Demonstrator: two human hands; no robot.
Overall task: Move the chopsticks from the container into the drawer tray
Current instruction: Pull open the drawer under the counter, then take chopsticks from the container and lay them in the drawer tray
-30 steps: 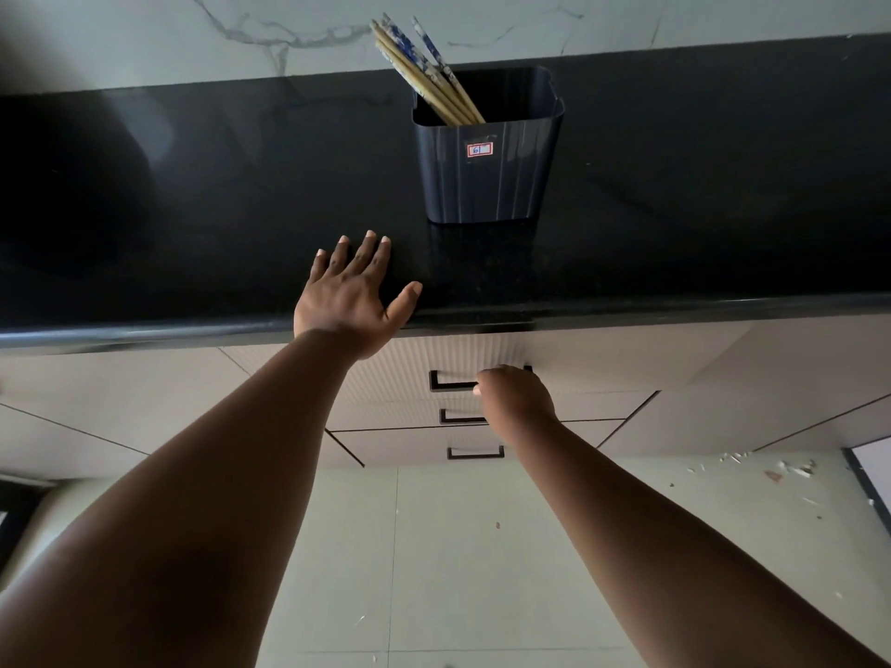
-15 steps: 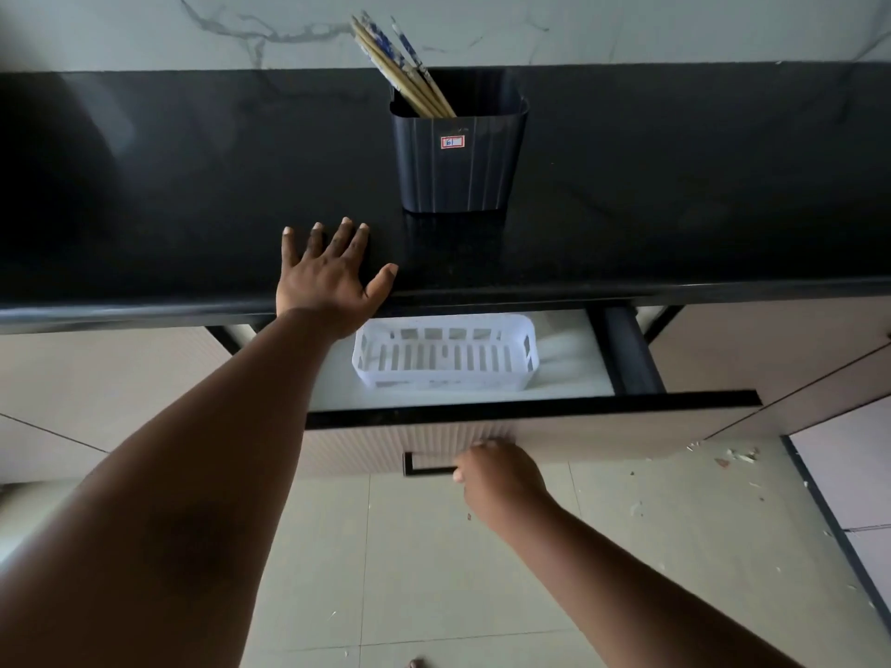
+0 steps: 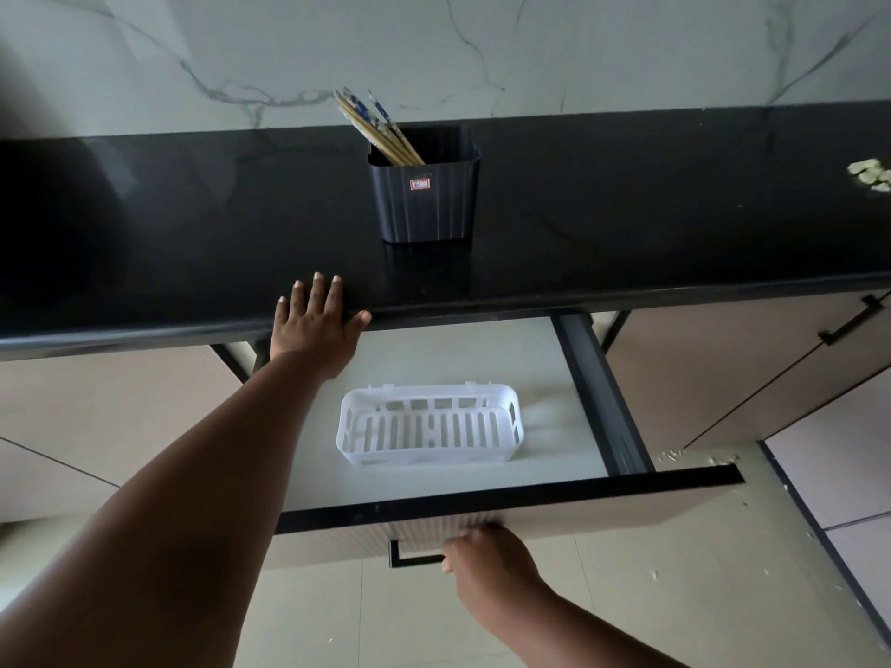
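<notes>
R grip point(image 3: 487, 564) curled on drawer handle point(image 3: 414, 561), L grip point(image 3: 313, 325) flat on counter point(image 3: 627, 209), bamboo chopsticks point(image 3: 381, 132) w/ blue-patterned tops

The chopsticks point(image 3: 381, 130) are standing bundled in the dark ribbed container point(image 3: 424, 200), leaning left, patterned ends up. The container is sitting upright on the black bench point(image 3: 627, 209). The white slotted tray point(image 3: 429, 429) is lying empty inside the open drawer point(image 3: 506, 499), well below the container.
</notes>
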